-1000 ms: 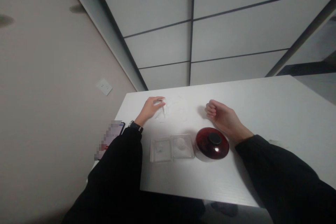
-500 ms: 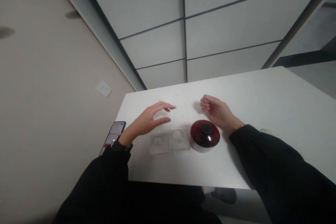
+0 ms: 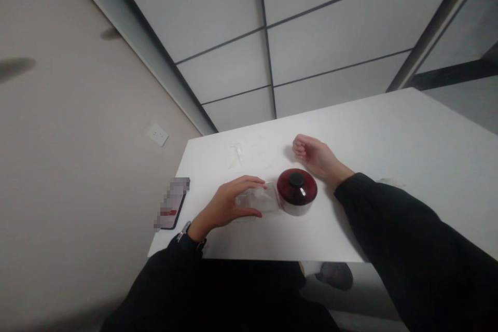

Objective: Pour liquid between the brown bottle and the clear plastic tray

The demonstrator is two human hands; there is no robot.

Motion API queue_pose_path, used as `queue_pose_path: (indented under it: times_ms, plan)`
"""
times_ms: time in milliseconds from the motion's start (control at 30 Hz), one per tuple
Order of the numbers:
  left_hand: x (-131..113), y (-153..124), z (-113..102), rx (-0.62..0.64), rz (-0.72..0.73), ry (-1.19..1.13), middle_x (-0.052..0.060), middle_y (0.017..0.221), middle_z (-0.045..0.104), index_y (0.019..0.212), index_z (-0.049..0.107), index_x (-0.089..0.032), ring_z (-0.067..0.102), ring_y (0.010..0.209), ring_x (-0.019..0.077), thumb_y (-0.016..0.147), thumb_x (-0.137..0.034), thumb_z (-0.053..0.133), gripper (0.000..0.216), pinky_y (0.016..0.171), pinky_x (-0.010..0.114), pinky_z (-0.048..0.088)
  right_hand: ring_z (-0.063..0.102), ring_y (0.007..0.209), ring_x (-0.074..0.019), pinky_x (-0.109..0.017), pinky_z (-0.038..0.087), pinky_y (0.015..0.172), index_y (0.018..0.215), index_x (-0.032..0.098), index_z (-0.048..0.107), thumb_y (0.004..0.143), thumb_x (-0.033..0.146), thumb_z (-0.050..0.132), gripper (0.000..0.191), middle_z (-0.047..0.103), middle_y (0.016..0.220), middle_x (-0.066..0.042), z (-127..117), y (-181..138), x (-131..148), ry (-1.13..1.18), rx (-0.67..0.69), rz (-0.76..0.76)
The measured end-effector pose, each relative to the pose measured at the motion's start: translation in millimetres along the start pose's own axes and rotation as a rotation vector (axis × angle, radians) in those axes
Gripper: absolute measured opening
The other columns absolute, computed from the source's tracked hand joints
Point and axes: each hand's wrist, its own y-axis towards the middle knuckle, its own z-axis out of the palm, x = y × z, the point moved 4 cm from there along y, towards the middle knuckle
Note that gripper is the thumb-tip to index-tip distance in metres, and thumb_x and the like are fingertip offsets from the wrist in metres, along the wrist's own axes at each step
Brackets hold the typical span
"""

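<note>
Head camera: a clear plastic case [image 3: 260,200] lies flat on the white table [image 3: 389,166], and the left hand [image 3: 229,207] now cups over its left part, fingers curled above it and thumb along the near edge. A second ago that hand was far out at about 11 o'clock, pinching something small among the thin clear wrappers [image 3: 241,155]. Half a second ago it was travelling back, open. So the hand has left the wrappers and closed loosely about the case, which looks like the start of a grasp; whether the case is lifted I cannot tell.

Just beside the case at 3 o'clock, touching or nearly so, stands a dark red lidded bowl [image 3: 296,192]. Beyond it at 1 o'clock the right hand [image 3: 311,154] rests on the table in a loose fist, holding nothing visible, much as before.

A phone [image 3: 173,205] lies at 9 o'clock by the table's left edge. The near edge is close behind the wrist. Wide bare tabletop opens toward 2 and 3 o'clock.
</note>
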Motion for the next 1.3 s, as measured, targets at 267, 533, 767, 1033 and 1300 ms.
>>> queue_pose_path:
  times_ms: [267,533,767,1033,1300]
  plan:
    - [1,-2,3,-0.037,0.051,0.143,0.010,0.143,0.072,0.138,0.065,-0.026,0.067,0.135,0.0286,0.086,-0.050,0.087,0.061,0.120,0.052,0.051,0.030,0.060,-0.0115,-0.025,0.026,0.049,0.065,0.021,0.055,0.077,0.043,0.089,0.043,0.038,0.066,0.003,1,-1,0,-0.022,-0.015,-0.008]
    - [-6,-2,11,-0.123,0.048,0.223,0.009,0.137,0.074,0.136,0.065,-0.024,0.071,0.127,0.0271,0.100,-0.044,0.073,0.042,0.113,0.051,0.057,0.030,0.060,-0.0108,-0.025,0.027,0.050,0.065,0.020,0.055,0.075,0.040,0.090,0.042,0.037,0.066,0.003,1,-1,1,-0.047,-0.038,0.003]
    - [4,-3,13,-0.152,0.022,0.122,0.007,0.132,0.078,0.126,0.070,-0.026,0.074,0.122,0.0253,0.099,-0.039,0.074,0.030,0.109,0.047,0.058,0.030,0.060,-0.0107,-0.023,0.027,0.050,0.066,0.021,0.053,0.076,0.043,0.090,0.044,0.037,0.066,0.003,0,-1,0,-0.061,-0.037,0.009]
    - [7,-3,13,-0.122,-0.017,0.104,0.007,0.132,0.078,0.126,0.068,-0.026,0.074,0.123,0.0275,0.086,-0.049,0.087,0.050,0.108,0.046,0.058,0.030,0.059,-0.0107,-0.024,0.027,0.049,0.065,0.021,0.053,0.076,0.040,0.088,0.042,0.037,0.064,0.004,-1,0,-1,-0.090,-0.041,0.005]
    - [1,0,11,-0.019,-0.096,0.124,0.008,0.138,0.075,0.113,0.065,-0.025,0.073,0.124,0.0306,0.071,-0.045,0.098,0.058,0.105,0.047,0.056,0.030,0.058,-0.0104,-0.026,0.025,0.049,0.064,0.021,0.051,0.073,0.040,0.088,0.042,0.037,0.064,0.004,-1,0,-1,-0.110,-0.047,-0.017]
